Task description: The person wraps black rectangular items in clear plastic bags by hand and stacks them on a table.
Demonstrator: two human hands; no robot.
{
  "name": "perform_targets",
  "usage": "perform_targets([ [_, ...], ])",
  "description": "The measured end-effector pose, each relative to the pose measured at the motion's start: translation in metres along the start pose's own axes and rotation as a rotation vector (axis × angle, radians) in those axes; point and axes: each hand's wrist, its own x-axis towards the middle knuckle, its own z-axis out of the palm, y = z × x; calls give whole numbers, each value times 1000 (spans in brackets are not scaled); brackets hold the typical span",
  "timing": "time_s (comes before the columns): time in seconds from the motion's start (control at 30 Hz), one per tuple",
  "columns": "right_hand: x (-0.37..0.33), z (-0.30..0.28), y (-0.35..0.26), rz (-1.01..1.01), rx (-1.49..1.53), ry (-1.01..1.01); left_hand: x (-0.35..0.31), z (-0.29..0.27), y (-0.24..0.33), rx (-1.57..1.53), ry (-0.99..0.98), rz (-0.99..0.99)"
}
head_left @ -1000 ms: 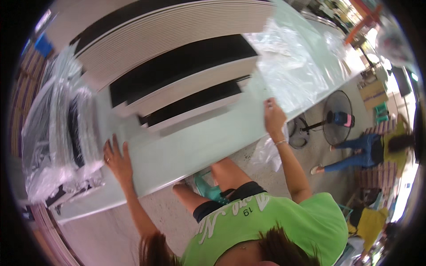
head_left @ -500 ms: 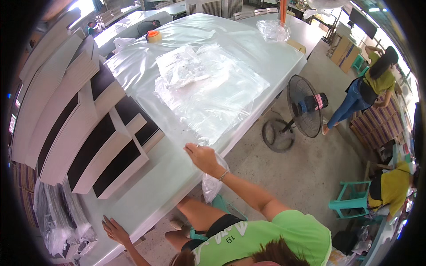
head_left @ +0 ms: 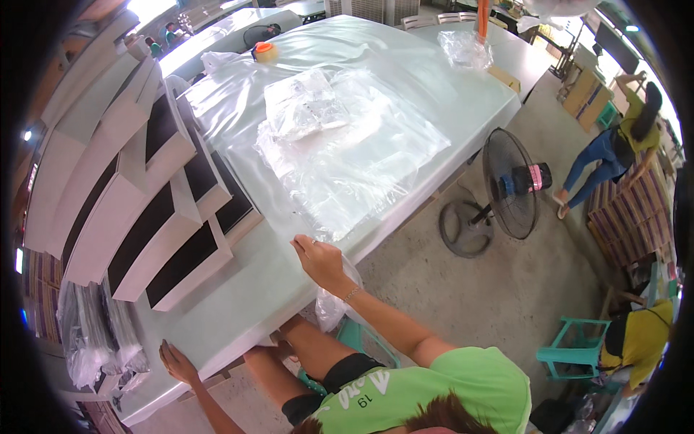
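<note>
My right hand (head_left: pixel 318 262) is at the near corner of a stack of clear plastic bags (head_left: pixel 361 170) on the pale table (head_left: pixel 217 318). Its fingers are curled together, and whatever lies between them is too thin or hidden to make out. A crumpled clear plastic bag (head_left: pixel 331 309) hangs past the table edge below that wrist. My left hand (head_left: pixel 178 362) rests on the front left edge of the table, fingers stretched out, holding nothing. Between the hands and the far left stand several long white box-like panels (head_left: pixel 189 271) with black insides.
A tape roll (head_left: pixel 265 52) and another crumpled plastic bag (head_left: pixel 466 49) lie farther back on the table. A floor fan (head_left: pixel 506 184) stands right of it. Wrapped bundles (head_left: pixel 87 333) lie at left. Two people (head_left: pixel 622 145) are at right, one by a green stool (head_left: pixel 571 347).
The whole view has turned slightly. My hands stay at nearly the same spots on the table, and the right fingers look a little more curled. The standing person at right has shifted posture.
</note>
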Motion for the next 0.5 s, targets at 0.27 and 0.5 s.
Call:
perform_targets([
  [0.27, -1, 4, -3, 41, -34, 23, 2, 16, -28, -24, -25, -61],
  [0.5, -4, -2, -7, 66, 39, 118, -2, -1, -6, 85, -82, -150],
])
